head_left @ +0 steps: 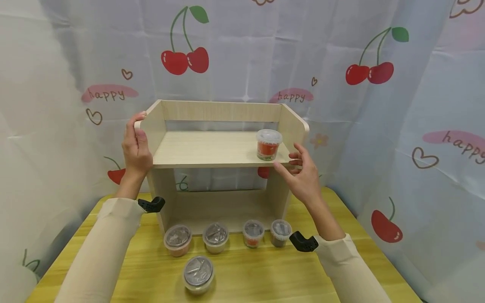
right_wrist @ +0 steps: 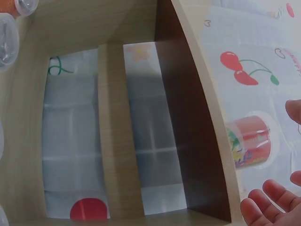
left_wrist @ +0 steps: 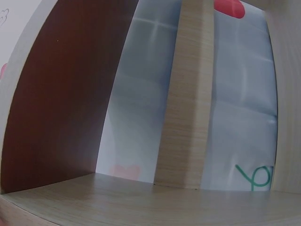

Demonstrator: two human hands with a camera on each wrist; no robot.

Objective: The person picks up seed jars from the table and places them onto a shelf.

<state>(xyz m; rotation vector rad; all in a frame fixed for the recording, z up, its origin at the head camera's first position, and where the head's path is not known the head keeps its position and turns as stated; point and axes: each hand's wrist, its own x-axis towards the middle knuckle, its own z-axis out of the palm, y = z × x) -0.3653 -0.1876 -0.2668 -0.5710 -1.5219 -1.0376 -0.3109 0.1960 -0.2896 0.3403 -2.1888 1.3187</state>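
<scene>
Head: left hand (head_left: 137, 151) grips the shelf unit (head_left: 225, 111), ideally steadily; right hand (head_left: 304, 174), fingers parted, holding nothing, beside the tub (head_left: 268, 146), upright at the upper board's (head_left: 208, 147) right end. Left wrist: grip not discernible. Right wrist: bare fingers, best kept clear of the tub.

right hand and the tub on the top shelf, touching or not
Apart: the right wrist view shows backdrop between the tub and the right hand.

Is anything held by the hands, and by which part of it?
The left hand grips the shelf by its left side panel, near the upper front corner; the right hand holds nothing.
</scene>
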